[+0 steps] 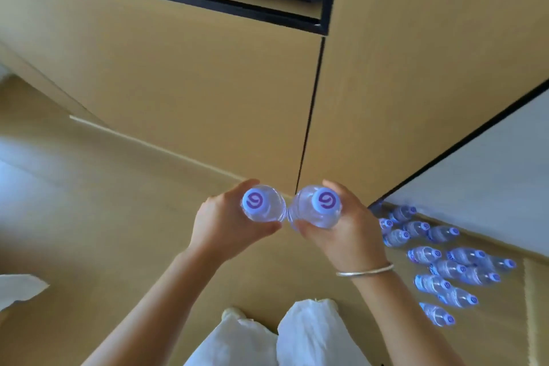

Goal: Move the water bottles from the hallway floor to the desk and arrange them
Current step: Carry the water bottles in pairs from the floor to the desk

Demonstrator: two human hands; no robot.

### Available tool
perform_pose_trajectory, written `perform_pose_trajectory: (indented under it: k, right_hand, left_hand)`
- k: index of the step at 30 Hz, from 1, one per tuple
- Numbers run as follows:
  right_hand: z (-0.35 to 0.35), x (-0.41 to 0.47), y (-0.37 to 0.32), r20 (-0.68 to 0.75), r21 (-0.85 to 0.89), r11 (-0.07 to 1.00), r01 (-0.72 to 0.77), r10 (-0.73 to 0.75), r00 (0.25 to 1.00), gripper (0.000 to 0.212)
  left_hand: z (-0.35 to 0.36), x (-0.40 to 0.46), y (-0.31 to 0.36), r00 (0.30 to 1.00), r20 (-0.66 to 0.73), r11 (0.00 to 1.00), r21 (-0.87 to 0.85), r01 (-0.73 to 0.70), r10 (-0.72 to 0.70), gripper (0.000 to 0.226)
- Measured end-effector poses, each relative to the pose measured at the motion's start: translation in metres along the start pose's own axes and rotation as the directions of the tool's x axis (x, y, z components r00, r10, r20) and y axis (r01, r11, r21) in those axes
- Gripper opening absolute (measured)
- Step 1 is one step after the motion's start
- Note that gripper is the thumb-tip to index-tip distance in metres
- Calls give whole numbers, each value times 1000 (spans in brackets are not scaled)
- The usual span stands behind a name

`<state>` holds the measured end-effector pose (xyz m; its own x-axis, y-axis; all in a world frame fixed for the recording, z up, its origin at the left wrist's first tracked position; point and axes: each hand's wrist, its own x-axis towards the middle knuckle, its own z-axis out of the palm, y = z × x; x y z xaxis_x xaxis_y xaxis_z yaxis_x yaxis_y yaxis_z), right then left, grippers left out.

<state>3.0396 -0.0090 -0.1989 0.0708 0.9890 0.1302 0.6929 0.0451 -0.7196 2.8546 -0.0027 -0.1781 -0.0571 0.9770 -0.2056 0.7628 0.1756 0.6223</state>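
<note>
Clear plastic bottles are being carried upright, one in each fist, caps facing the camera. The left hand (pixel 225 224) is curling its fingers and thumb around the left bottle (pixel 263 207); the right hand (pixel 341 227), a silver bangle (pixel 364 270) on its wrist, is wrapping the right bottle (pixel 315 207) the same way. Both bottles are touching side by side above the wooden floor (pixel 104 217). Beyond the right hand, more floor bottles (pixel 439 258) are lying on their sides near the floor's right edge, just beside the white wall (pixel 490 181).
</note>
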Motion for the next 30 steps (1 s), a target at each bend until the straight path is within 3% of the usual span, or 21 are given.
perform_pose_trajectory:
  k: [5,8,15,21,30]
  right_hand:
    - [59,-7,-89,85,-48,989,137,-133,988,57]
    - [92,-14,-135,249,20,987,156,-157,956,39]
    - [168,-21,-233,518,122,945,304,-322,793,34]
    - [228,-10,-296,605,182,900,396,-420,677,43]
    - [329,58,-392,702,237,812,533,-522,484,41]
  left_hand:
    - [-78,-39,-70,978,-123,986,-9,165,-165,54]
    - [-119,-64,-112,940,-206,962,-46,269,-273,44]
    - [-193,-104,-187,825,-385,907,-96,409,-413,46]
    - [-236,-112,-237,726,-453,851,-177,495,-517,32]
    - [-300,-63,-305,540,-539,750,-323,577,-647,37]
